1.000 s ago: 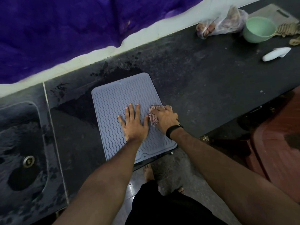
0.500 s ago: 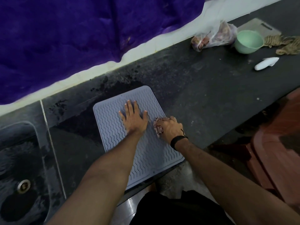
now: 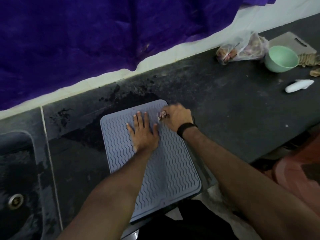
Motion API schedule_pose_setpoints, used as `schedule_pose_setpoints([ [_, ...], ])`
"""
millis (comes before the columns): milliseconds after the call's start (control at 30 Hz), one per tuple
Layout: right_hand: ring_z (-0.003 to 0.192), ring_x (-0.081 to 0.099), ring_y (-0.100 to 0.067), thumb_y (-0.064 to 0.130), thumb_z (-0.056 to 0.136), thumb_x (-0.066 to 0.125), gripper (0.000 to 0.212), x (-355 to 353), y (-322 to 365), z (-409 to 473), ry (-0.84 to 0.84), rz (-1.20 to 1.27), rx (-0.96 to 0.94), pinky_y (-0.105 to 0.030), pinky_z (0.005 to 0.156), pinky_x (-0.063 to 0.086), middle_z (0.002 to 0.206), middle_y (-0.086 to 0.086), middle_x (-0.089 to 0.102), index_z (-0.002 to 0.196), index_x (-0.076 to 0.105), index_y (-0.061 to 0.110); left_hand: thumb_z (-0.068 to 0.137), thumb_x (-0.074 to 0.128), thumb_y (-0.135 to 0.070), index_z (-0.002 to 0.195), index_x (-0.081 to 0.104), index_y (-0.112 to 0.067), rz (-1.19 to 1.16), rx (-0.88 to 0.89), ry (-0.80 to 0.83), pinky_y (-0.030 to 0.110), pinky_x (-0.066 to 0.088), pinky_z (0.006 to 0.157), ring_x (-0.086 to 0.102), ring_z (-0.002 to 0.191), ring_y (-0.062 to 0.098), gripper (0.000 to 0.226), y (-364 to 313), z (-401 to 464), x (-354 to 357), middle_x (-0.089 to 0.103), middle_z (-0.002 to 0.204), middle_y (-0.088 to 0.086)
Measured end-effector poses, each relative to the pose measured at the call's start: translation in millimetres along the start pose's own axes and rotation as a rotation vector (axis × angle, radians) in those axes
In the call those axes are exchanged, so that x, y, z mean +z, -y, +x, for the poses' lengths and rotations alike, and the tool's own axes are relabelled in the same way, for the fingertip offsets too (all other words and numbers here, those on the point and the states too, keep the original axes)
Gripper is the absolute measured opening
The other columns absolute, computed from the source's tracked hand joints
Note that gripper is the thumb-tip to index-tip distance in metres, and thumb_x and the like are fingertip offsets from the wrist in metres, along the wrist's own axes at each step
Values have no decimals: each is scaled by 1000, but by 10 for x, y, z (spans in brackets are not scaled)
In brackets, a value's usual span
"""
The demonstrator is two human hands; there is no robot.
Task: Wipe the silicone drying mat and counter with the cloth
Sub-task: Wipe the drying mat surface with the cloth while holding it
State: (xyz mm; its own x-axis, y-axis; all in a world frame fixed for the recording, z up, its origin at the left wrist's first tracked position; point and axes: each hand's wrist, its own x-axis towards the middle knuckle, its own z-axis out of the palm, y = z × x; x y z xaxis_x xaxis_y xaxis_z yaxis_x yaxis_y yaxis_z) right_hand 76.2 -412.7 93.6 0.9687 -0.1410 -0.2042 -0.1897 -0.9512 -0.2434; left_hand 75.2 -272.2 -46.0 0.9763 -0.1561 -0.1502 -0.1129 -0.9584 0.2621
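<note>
Wiping the mat's far corner

The left hand (image 3: 143, 130) lies flat, fingers spread, pinning the silicone drying mat (image 3: 155, 170) on the desk (image 3: 233, 110), so the right hand (image 3: 176, 118) can rub its bunched cloth (image 3: 161, 116) there.

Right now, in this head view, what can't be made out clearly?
- Cloth: mostly hidden under the right hand, and both are motion-blurred, so the grip is unclear.
- Mat: the near edge is covered by the forearms and dark clothing.
- Sink: cut off by the left edge.
- Plastic bag: contents too small and blurred to name.
- Woven item: cut off by the right edge.
</note>
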Motion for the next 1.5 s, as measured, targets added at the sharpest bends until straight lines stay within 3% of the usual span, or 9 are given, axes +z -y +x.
schedule_pose_setpoints([
  [67, 120, 45, -29, 27, 93, 51, 33, 24, 107, 240, -27, 28, -76, -44, 90, 45, 125, -3, 57, 125, 55, 24, 103, 9, -61, 163, -6, -25, -9, 2, -6, 55, -16, 123, -19, 156, 20, 72, 6, 10, -2, -15, 171, 2],
  [200, 132, 33, -32, 29, 94, 50, 46, 256, 112, 443, 225, -99, -139, -52, 106, 33, 146, -1, 39, 139, 42, 25, 102, 10, -61, 163, -5, -25, 3, -18, -16, 55, -13, 123, -17, 156, 20, 73, 6, 32, 27, -12, 171, 3],
  [267, 132, 30, -33, 30, 94, 49, 51, 416, 25, 392, 202, -81, -151, -53, 103, 34, 150, 0, 34, 143, 37, 25, 102, 12, -60, 164, -5, -24, 31, -21, -21, 56, -9, 124, -14, 157, 22, 74, 9, 30, 44, -10, 171, 4],
  [600, 125, 39, -29, 39, 88, 55, 52, 379, -239, 244, 219, -83, -257, -45, 91, 45, 144, 4, 43, 138, 44, 30, 96, 15, -55, 164, -3, -26, 25, -27, -23, 56, -10, 124, -13, 157, 21, 76, 12, 32, 46, -12, 171, 3],
  [767, 118, 42, -27, 26, 85, 55, 45, 191, 58, 643, -29, -18, -299, -40, 76, 45, 129, 3, 57, 130, 53, 28, 102, 7, -61, 164, -1, -25, 0, -58, -16, 54, -9, 125, -14, 157, 19, 72, -20, 46, 31, -11, 171, 1],
  [933, 129, 34, -29, 29, 80, 68, 69, 392, 166, 756, 187, -211, -320, -42, 95, 42, 145, 5, 41, 142, 38, 28, 102, 11, -60, 163, 0, -24, 14, -48, -34, 54, -5, 125, -10, 158, 19, 73, -17, 29, -10, -8, 171, 1],
  [1200, 133, 32, -25, 32, 93, 47, 47, 450, -234, 249, 220, -12, -277, -47, 99, 43, 147, 7, 40, 139, 44, 33, 101, 32, -49, 164, -6, -25, 52, -43, -8, 55, -8, 124, -14, 157, 21, 76, -6, 5, -3, -15, 171, 2],
  [1433, 122, 38, -30, 22, 85, 55, 53, 227, -55, 646, 20, -20, -256, -42, 81, 47, 134, 1, 53, 137, 45, 26, 102, 6, -62, 164, -2, -26, 37, -67, -15, 52, -13, 124, -16, 157, 18, 72, -15, 46, 25, -14, 171, 0],
  [1500, 124, 36, -31, 19, 88, 53, 52, 263, 3, 728, 87, -88, -268, -47, 90, 44, 140, 2, 47, 140, 43, 23, 102, 7, -62, 164, -2, -26, 32, -66, -22, 52, -13, 124, -16, 157, 18, 72, -17, 44, 38, -14, 171, 0],
])
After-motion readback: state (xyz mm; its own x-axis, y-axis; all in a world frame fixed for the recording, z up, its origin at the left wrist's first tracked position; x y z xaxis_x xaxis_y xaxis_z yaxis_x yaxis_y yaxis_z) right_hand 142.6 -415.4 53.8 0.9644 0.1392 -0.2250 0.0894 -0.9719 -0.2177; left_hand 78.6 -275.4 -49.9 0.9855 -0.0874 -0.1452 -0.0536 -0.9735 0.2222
